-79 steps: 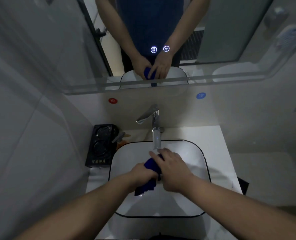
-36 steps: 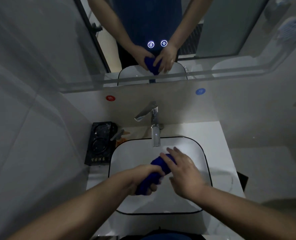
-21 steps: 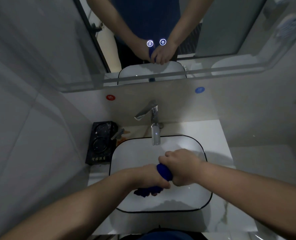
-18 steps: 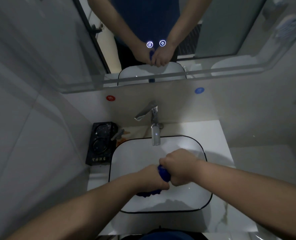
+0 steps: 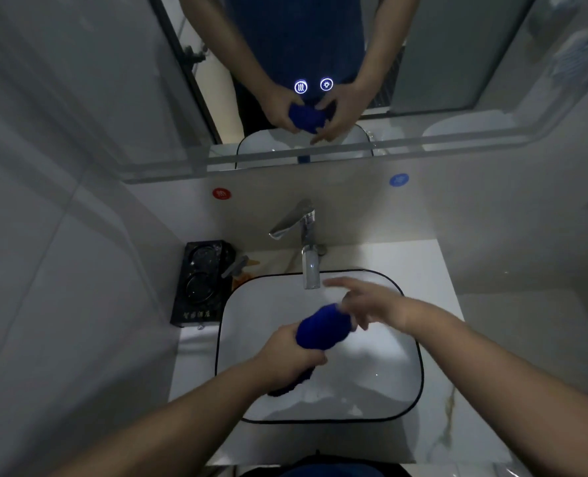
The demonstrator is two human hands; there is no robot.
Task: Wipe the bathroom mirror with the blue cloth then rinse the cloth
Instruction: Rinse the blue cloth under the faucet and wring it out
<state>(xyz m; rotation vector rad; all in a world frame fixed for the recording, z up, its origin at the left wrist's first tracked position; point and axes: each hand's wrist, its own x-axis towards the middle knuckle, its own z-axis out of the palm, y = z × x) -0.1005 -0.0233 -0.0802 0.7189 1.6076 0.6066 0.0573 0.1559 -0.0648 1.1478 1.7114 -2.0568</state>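
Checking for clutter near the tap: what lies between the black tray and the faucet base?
In the head view, a grey-handled tool lies between black tray and faucet.

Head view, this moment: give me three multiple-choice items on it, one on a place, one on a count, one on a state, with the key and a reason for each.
1. Where is the blue cloth?
A. over the sink basin
B. on the black tray
C. hung on the faucet

2. How many lit round icons show on the mirror?
A. one
B. two
C. four

3. How does the right hand stand?
A. closed round the cloth
B. open, fingers spread beside the cloth
C. resting on the faucet lever

Key:
1 A, the left hand holds the bunched cloth above the white basin.
2 B, two glowing icons sit side by side on the glass.
3 B, its fingers are spread, blurred, right of the cloth; the grip is the left hand's alone.
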